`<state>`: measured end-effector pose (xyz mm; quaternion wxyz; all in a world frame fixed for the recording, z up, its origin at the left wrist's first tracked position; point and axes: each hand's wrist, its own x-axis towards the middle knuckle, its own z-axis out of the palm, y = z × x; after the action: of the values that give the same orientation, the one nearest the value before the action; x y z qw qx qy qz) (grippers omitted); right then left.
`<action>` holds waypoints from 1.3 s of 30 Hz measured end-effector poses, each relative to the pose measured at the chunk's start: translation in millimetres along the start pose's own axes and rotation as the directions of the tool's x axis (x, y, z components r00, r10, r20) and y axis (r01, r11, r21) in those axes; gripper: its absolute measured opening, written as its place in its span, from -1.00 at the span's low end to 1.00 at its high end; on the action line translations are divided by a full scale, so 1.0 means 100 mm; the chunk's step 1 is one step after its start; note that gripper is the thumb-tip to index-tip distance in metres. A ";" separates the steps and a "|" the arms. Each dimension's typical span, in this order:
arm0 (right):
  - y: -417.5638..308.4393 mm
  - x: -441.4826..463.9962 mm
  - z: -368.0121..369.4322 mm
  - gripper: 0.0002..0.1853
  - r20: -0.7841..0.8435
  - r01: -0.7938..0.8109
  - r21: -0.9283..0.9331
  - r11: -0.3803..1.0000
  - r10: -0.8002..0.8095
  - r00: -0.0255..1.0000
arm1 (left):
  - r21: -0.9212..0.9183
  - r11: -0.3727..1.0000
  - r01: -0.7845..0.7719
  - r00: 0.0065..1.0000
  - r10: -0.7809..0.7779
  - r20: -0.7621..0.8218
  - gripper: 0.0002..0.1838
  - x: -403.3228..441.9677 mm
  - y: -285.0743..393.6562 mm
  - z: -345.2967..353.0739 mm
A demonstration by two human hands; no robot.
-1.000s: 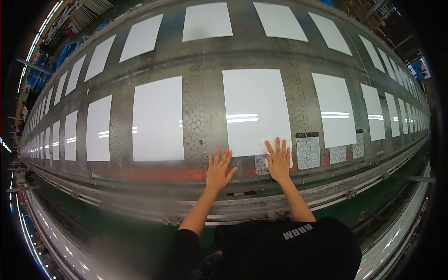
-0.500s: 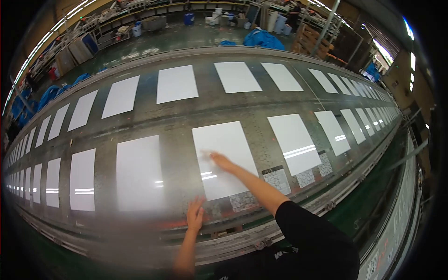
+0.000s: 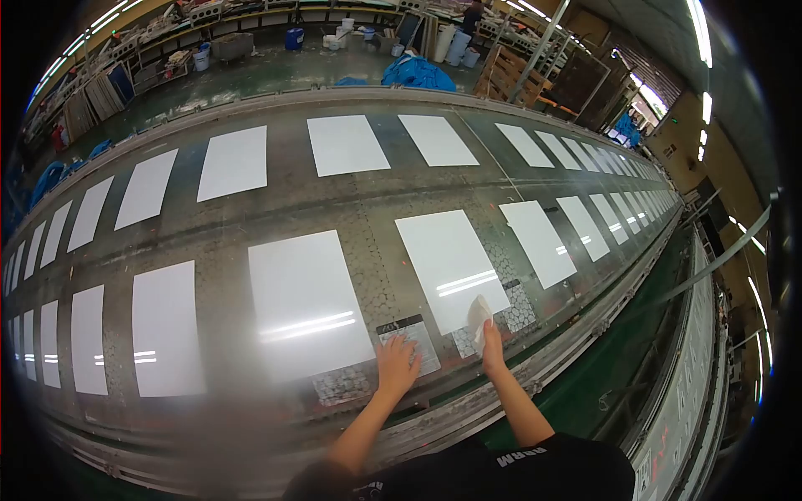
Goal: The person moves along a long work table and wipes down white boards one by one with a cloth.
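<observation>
My left hand (image 3: 398,366) has its fingers spread at the lower edge of a small grey stone-patterned piece (image 3: 424,344), between two white sheets. My right hand (image 3: 493,346) grips a pale, flat piece that looks like a folded cloth (image 3: 479,321). This cloth is held upright at the lower right corner of a white sheet (image 3: 447,259), and I cannot tell whether it touches the sheet. Another white sheet (image 3: 309,292) lies to the left of my left hand. All these lie on a long, glossy, dark table (image 3: 376,196).
Two rows of white sheets run along the table, including a far-row sheet (image 3: 347,144). A metal rail (image 3: 535,388) edges the near side. Beyond the table are a blue tarp (image 3: 418,73), wooden pallets (image 3: 510,75), buckets and a person (image 3: 474,17).
My view has shifted right along the table. My right hand has left the middle of a white sheet and now shows a cloth by another sheet's corner. My left hand has moved to the patterned piece.
</observation>
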<state>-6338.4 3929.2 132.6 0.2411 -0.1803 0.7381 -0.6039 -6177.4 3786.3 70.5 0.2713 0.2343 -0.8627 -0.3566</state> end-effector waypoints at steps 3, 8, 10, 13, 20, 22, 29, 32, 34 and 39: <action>0.11 0.60 -0.29 -0.48 0.427 0.520 -0.666 0.536 -0.298 0.854 | 0.134 0.987 -0.085 0.996 0.082 0.031 -0.64 0.16 0.12 0.57; 0.59 0.90 -0.34 -0.51 0.749 0.771 -0.596 0.221 -0.190 0.634 | 0.287 0.958 -0.017 0.997 -0.004 0.075 -0.57 0.13 0.21 0.87; 0.55 1.22 -0.26 -0.49 0.743 0.782 -0.582 0.224 -0.245 0.623 | 0.300 0.954 -0.010 0.997 -0.014 0.077 -0.56 0.23 0.23 0.85; 0.61 2.01 0.08 -0.49 0.697 0.764 -0.623 0.167 -0.326 0.639 | 0.340 0.940 -0.009 0.996 -0.020 0.083 -0.54 0.23 0.24 0.84; 0.49 3.61 0.59 -0.52 0.578 0.682 -0.686 0.256 -0.378 0.723 | 0.385 0.923 0.009 0.985 -0.075 0.157 -0.46 0.24 0.29 0.81; 0.56 3.27 0.35 -0.51 0.582 0.694 -0.685 0.222 -0.406 0.704 | 0.408 0.913 0.003 0.975 -0.092 0.201 -0.45 0.25 0.34 0.77; 0.65 1.38 -1.05 -0.46 0.672 0.661 -0.660 0.357 -0.114 0.732 | 0.419 0.908 0.003 0.968 -0.107 0.225 -0.48 0.27 0.30 0.78; 0.58 1.82 -1.02 -0.47 0.585 0.584 -0.761 0.281 -0.092 0.806 | 0.414 0.910 0.008 0.968 -0.111 0.225 -0.51 0.31 0.30 0.79; 0.69 2.58 -0.76 -0.48 0.513 0.584 -0.781 0.219 -0.308 0.801 | 0.392 0.920 0.025 0.965 -0.125 0.231 -0.54 0.31 0.32 0.75; 0.50 4.08 -0.22 -0.46 0.442 0.499 -0.821 0.278 -0.244 0.863 | 0.354 0.934 0.052 0.976 -0.123 0.182 -0.55 0.31 0.28 0.76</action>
<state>-6683.5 3729.9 30.8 0.0341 -0.5186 0.8478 -0.1053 -6254.3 3822.8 54.6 0.1209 0.2796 -0.9237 -0.2325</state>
